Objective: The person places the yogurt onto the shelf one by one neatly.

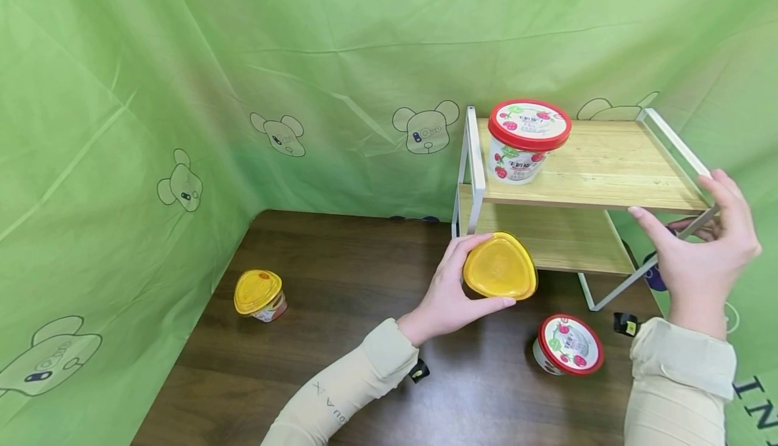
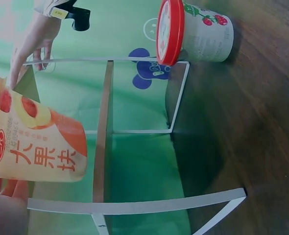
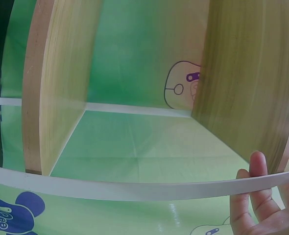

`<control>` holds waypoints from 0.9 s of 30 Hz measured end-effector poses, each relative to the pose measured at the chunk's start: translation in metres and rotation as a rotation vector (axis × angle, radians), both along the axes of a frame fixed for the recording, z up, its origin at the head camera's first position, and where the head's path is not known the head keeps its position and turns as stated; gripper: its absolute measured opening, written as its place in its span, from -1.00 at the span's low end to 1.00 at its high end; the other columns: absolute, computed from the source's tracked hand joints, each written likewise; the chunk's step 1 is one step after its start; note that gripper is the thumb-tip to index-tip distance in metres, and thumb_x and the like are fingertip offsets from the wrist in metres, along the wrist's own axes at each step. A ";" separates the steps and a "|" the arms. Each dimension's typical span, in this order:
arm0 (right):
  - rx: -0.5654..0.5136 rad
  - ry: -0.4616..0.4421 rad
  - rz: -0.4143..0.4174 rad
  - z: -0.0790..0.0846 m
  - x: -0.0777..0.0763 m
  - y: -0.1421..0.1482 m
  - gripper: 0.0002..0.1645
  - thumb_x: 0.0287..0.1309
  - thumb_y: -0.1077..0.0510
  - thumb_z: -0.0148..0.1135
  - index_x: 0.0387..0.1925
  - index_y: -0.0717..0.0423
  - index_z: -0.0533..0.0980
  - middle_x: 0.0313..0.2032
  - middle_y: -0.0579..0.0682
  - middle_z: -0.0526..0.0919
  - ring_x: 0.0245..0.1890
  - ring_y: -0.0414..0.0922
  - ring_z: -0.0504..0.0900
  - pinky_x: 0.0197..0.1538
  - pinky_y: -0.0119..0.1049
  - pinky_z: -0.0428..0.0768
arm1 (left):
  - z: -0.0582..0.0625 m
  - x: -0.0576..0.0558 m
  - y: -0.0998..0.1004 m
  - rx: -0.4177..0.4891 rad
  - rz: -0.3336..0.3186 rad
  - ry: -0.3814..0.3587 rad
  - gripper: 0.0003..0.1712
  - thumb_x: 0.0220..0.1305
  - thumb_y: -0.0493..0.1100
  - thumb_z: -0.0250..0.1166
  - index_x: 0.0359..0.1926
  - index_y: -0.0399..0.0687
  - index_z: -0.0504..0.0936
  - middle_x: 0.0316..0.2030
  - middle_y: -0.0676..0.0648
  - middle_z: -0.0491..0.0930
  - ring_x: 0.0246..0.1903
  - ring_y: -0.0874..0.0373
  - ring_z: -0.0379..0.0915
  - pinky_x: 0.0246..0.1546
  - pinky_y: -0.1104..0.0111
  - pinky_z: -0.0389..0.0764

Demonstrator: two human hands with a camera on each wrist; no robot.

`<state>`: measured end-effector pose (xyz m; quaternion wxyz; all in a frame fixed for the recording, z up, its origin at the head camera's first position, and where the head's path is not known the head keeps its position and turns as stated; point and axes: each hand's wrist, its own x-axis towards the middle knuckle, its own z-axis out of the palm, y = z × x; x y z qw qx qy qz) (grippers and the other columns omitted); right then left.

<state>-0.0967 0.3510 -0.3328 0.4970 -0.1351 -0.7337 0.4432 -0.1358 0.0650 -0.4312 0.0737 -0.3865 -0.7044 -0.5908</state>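
Note:
My left hand (image 1: 446,297) grips a cup with a yellow rounded-triangular lid (image 1: 501,267), in front of the rack's left side. In the left wrist view that cup (image 2: 41,139) shows peach pictures and orange lettering. My right hand (image 1: 708,250) holds the front right corner of a two-tier rack (image 1: 608,169) with wooden boards and a white metal frame. In the right wrist view its fingers (image 3: 258,169) curl over the white frame bar (image 3: 134,190) beside a board's edge. A red-lidded tub with strawberry pictures (image 1: 529,142) stands on the top board's left end.
Another red-lidded tub (image 1: 568,344) stands on the dark wooden table (image 1: 340,263), in front of the rack. Far left on the table is a second yellow-lidded cup (image 1: 260,295). Green cloth (image 1: 340,61) with bear drawings hangs behind and at the sides.

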 end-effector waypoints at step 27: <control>-0.013 -0.012 -0.006 0.001 0.001 -0.002 -0.21 -0.25 0.29 0.68 0.16 -0.03 0.66 0.28 -0.11 0.53 0.22 -0.17 0.52 0.05 -0.49 0.52 | 0.001 -0.008 0.021 -0.035 0.024 0.227 0.08 0.01 -0.20 0.65 0.48 -0.08 0.21 0.39 -0.10 0.20 0.38 0.14 0.17 0.32 0.36 0.31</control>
